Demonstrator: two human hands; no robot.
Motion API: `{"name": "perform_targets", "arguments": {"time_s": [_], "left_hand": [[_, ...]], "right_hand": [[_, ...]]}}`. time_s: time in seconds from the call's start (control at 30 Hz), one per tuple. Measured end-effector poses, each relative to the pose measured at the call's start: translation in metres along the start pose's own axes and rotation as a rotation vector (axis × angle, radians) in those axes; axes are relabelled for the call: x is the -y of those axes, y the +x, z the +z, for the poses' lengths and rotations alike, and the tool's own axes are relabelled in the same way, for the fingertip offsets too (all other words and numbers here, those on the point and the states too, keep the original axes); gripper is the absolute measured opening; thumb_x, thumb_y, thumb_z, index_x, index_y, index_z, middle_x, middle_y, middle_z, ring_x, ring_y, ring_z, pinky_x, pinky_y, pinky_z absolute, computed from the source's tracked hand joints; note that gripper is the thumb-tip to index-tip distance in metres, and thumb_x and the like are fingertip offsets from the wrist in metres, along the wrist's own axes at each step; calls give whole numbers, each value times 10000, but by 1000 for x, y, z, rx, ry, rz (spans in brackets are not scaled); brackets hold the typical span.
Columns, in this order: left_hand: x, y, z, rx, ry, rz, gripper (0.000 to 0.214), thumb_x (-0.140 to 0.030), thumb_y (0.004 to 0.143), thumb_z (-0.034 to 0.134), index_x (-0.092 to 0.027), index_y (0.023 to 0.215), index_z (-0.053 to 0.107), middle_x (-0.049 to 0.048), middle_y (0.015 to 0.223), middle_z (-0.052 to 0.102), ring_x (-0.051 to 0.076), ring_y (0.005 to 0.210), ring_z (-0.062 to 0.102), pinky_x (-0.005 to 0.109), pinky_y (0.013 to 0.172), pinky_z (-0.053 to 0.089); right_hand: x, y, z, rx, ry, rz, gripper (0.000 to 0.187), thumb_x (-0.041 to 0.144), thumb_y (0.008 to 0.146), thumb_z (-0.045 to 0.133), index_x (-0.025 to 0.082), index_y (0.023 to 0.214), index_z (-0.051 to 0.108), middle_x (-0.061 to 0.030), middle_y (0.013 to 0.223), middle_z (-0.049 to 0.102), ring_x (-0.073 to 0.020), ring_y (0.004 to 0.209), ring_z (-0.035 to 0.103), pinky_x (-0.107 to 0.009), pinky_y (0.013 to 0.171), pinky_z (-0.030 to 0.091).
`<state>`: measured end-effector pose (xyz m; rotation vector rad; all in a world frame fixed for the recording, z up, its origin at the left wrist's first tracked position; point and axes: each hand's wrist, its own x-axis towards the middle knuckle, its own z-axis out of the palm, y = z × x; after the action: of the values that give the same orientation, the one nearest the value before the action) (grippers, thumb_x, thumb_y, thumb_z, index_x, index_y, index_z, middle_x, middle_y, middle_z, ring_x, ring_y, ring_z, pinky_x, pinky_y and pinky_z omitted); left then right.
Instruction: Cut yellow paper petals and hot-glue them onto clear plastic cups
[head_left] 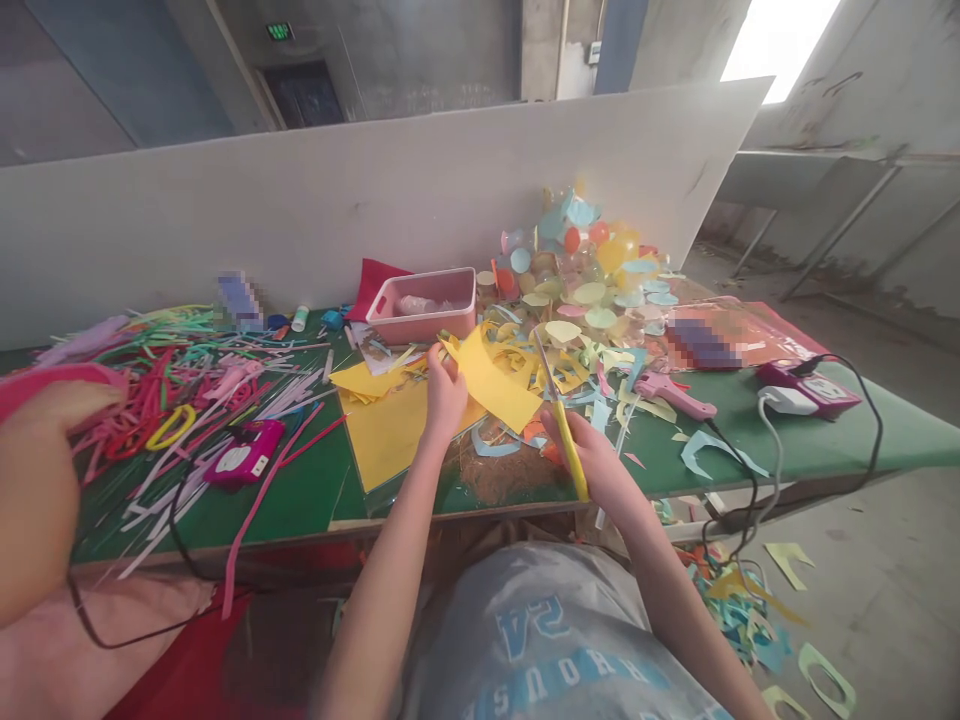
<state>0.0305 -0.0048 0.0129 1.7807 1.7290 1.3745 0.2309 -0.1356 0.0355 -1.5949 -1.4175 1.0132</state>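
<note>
My left hand [446,392] pinches the left end of a yellow sheet of paper [496,380], which stretches to the right above the table. In my right hand [592,455] is a pair of scissors [571,455] with yellow handles, the blades pointing up and away just right of the sheet. The blades look apart from the paper, though I cannot tell for sure. Below my left wrist lies a larger yellow sheet [382,440], with folded yellow paper [367,380] on top. Yellow offcuts [574,368] are scattered behind the scissors.
A pink basket [427,325] stands behind my hands. Paper circles and clear balls [581,270] are heaped at the back right. A pink glue gun [679,395] and a purple power strip [810,388] lie right. Left, a co-worker's arm [37,490] reaches near colourful strips [172,380].
</note>
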Motion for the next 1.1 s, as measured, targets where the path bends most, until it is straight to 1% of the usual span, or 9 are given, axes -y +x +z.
{"name": "perform_targets", "arguments": {"time_s": [0.13,0.27,0.4,0.6,0.73,0.8,0.93,1.03,1.1], "left_hand": [[3,-19,-30,-213,-98,-61,451,-186,873,473,-175,1319,405,119,1082,609,198,945,666,325,817,558],[12,-46,-73,-418,-158,-108,333,-276,887,474,-186,1207,486,128,1143,598,213,1023,650,346,858,558],[18,-66,-102,-558,-335,-194,256,-297,817,591,-206,1055,569,78,1061,624,205,1013,656,335,866,567],[8,-75,-106,-510,-452,-242,241,-306,785,627,-224,1009,589,72,1126,639,216,1087,647,342,905,560],[-1,-76,-103,-492,-529,-238,244,-290,771,636,-222,1004,605,78,1177,642,228,1126,637,355,931,553],[-6,-77,-103,-480,-581,-252,234,-271,761,642,-221,988,615,79,1184,651,234,1146,632,364,945,549],[-13,-77,-102,-446,-725,-354,171,-202,741,651,-216,911,633,74,1163,683,220,1167,633,354,981,533],[-17,-78,-100,-397,-774,-432,137,-179,753,636,-223,883,642,69,1135,706,212,1173,635,349,982,541],[-20,-78,-98,-363,-790,-467,119,-169,762,631,-227,866,641,61,1121,714,208,1179,634,338,975,549]], "right_hand": [[5,6,10,-40,-333,82,362,540,953,409,207,975,549,-83,871,709,-235,747,665,-287,627,455],[8,18,21,-83,-524,52,358,441,943,477,138,1108,570,-199,1077,705,-339,976,677,-347,729,457],[7,33,27,-126,-680,0,336,338,926,550,95,1156,582,-220,1091,703,-342,1048,666,-355,826,447],[10,43,31,-174,-841,-79,265,243,905,594,50,1083,626,-250,1024,704,-365,1011,657,-394,855,446],[20,35,29,-205,-896,-180,258,237,946,516,80,1111,636,-250,1139,657,-380,1098,585,-432,885,449],[23,29,28,-212,-880,-322,319,269,952,527,120,1224,601,-212,1277,604,-362,1164,544,-441,936,448],[21,16,33,-166,-789,-732,552,276,925,606,221,1448,438,-137,1474,467,-322,1296,458,-456,1037,432],[16,12,43,-138,-775,-880,650,299,895,660,217,1485,399,-147,1517,409,-320,1381,368,-487,1116,370],[13,12,49,-153,-761,-933,626,314,901,652,219,1476,425,-145,1519,406,-320,1400,338,-510,1155,319]]}}
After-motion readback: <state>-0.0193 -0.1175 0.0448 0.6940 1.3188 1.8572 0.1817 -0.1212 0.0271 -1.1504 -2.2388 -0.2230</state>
